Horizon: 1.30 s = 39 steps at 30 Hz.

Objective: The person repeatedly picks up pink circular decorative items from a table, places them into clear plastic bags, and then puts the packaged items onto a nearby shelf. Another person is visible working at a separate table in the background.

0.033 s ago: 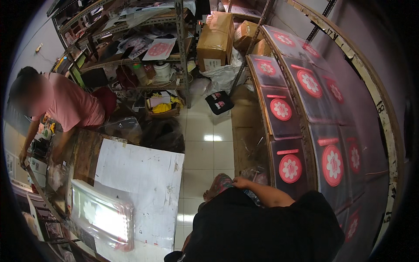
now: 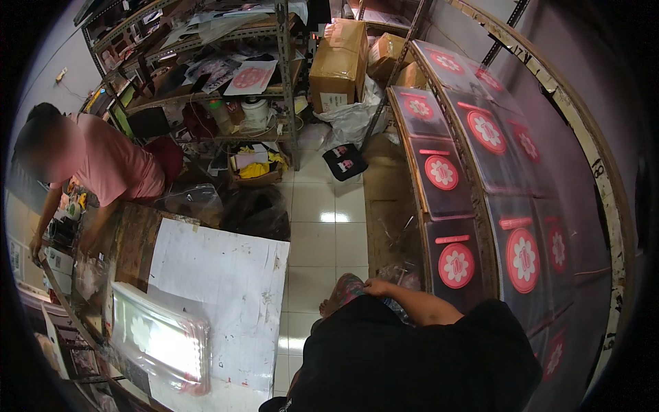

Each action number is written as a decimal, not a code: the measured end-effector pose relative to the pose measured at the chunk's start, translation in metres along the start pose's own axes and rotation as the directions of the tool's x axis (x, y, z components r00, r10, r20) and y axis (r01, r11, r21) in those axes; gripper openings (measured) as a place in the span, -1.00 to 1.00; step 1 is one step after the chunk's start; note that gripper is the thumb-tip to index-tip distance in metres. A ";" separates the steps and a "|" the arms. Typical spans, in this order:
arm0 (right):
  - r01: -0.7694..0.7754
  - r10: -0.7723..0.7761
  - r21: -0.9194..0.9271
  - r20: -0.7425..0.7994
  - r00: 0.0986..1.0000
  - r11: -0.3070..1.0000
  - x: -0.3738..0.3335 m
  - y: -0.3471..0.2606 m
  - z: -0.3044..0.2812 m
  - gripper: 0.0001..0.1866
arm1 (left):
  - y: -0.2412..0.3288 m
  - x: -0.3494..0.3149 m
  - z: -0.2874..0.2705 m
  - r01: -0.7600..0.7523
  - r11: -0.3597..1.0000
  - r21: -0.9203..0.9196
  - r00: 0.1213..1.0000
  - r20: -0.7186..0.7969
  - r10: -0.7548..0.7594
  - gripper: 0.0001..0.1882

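Observation:
My right hand (image 2: 375,287) is at my leg, its fingers closed on the edge of my colourful patterned shorts (image 2: 353,285). A bare foot (image 2: 332,302) shows just beyond the cloth. My left hand is out of sight; my black shirt (image 2: 412,364) fills the lower middle. To the left, a clear plastic stack with a pale flower print (image 2: 141,333) lies on a white board (image 2: 216,275), strongly lit by glare. On the right, several dark clear-wrapped sheets with pink round flower prints (image 2: 456,266) lie in rows on a rack.
At the left a person in a pink shirt (image 2: 117,158) leans over the wooden table (image 2: 134,240). Cardboard boxes (image 2: 338,62) and a metal shelf post (image 2: 287,82) stand at the back. A black folded item (image 2: 345,161) lies on the tiled floor (image 2: 312,240).

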State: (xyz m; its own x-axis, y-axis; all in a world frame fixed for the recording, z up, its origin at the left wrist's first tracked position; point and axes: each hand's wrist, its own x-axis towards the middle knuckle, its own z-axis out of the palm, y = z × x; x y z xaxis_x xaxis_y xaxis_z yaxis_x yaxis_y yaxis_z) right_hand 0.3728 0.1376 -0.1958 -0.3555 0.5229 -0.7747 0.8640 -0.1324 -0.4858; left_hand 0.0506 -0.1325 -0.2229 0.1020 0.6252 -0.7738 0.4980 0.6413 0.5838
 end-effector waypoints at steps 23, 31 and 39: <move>0.025 -0.010 -0.144 0.103 0.995 0.989 0.029 -0.011 -0.020 -0.42 | 0.010 0.007 0.002 -0.006 0.994 -0.105 1.000 0.017 0.008 -0.55; 0.161 -0.149 -0.102 0.114 0.982 0.982 0.048 0.043 -0.001 -0.50 | 0.034 0.012 0.012 -0.183 0.967 -0.179 0.983 -0.027 0.181 -0.55; 0.185 -0.147 -0.140 0.244 0.958 0.973 -0.008 -0.002 -0.023 -0.51 | 0.052 0.005 0.008 -0.349 0.899 -0.263 0.935 -0.157 0.318 -0.54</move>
State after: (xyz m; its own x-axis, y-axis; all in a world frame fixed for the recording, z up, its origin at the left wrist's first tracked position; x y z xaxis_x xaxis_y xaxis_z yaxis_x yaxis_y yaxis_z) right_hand 0.3823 0.1533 -0.1796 -0.5551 0.3150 -0.7698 0.8245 0.0856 -0.5594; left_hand 0.0841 -0.0999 -0.1985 0.1185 0.8580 -0.4997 0.1856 0.4753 0.8601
